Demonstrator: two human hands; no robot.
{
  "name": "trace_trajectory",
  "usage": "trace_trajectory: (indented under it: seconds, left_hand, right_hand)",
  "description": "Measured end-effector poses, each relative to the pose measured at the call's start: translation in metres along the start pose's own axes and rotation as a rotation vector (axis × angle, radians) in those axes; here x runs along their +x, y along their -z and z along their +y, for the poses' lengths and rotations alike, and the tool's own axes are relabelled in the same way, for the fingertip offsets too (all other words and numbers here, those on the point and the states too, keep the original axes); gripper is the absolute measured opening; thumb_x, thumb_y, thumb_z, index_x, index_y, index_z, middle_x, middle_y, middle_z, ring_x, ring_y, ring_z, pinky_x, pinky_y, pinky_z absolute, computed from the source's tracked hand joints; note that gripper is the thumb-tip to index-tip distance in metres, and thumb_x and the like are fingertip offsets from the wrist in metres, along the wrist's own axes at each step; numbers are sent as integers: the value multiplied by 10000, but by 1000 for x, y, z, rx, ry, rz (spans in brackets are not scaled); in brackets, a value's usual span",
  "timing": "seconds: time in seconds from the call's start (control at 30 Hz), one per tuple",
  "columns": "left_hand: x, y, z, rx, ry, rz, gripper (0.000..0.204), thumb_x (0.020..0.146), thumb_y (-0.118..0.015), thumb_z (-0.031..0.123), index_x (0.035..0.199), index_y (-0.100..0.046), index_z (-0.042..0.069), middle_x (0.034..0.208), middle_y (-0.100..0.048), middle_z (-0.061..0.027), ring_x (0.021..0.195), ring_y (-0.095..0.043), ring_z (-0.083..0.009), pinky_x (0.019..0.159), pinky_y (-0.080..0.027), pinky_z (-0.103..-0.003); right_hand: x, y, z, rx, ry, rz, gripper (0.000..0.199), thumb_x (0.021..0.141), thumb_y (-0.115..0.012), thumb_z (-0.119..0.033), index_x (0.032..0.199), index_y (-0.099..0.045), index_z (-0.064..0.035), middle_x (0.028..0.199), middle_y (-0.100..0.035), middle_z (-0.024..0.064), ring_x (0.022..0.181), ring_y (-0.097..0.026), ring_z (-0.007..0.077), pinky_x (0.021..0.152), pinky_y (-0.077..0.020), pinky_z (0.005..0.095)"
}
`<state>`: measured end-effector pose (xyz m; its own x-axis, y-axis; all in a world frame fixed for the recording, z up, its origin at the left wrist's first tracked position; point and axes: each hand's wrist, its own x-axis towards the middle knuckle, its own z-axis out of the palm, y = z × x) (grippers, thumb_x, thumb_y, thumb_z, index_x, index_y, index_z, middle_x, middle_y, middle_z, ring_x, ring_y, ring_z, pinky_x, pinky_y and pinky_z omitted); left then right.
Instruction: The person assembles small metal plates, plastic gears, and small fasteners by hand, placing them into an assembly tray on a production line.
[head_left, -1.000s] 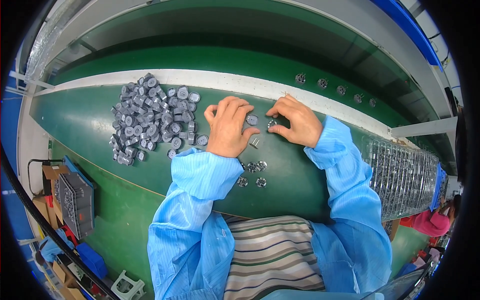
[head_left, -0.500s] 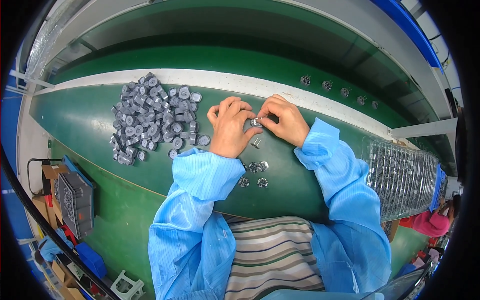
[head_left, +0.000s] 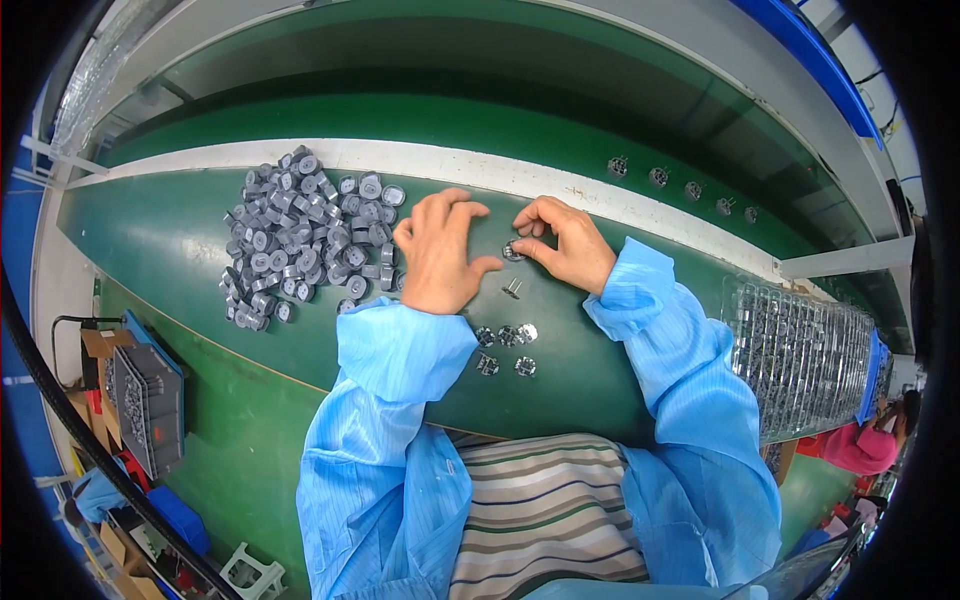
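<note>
small round grey metal part (head_left: 512, 251) | pinched by right hand (head_left: 567, 243) fingers, left hand (head_left: 440, 253) thumb touching | heap of grey round caps (head_left: 300, 235) at worktop (head_left: 170, 250) left edge

Bright, even light falls from above. The table (head_left: 180, 250) shows a soft sheen at centre left and faint shadows under both hands. Focus is sharp mid-frame. Straight edges bow strongly toward the rim, black corners ring the frame, and detail at the far right smears.
</note>
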<state>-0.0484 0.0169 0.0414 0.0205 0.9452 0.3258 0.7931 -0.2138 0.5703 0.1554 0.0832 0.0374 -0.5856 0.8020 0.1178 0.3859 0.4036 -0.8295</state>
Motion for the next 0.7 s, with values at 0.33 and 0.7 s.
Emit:
trace_trajectory:
  seconds: [0.33,0.7]
  left_hand:
    - [2,-6,-7,-104,34,-30,374,726,-819,21,1073,-689,71,1046,-636,-101,1014,-617,-329,850,-524,-429]
    - [1,-10,-7,-200,80,-22,408,723,-844,77,1093,-675,46,1051,-649,-111,1022,-624,-335,859,-520,-438]
  right_hand:
    - [33,45,36,-404,240,208,269,790,-771,-48,1043,-687,-15,1026,-640,153,1003,-618,340,887,-520,406]
    - [0,27,-11,-491,311,265,277,753,-834,-136,958,-667,-53,997,-636,112,979,-569,326,851,-422,447]
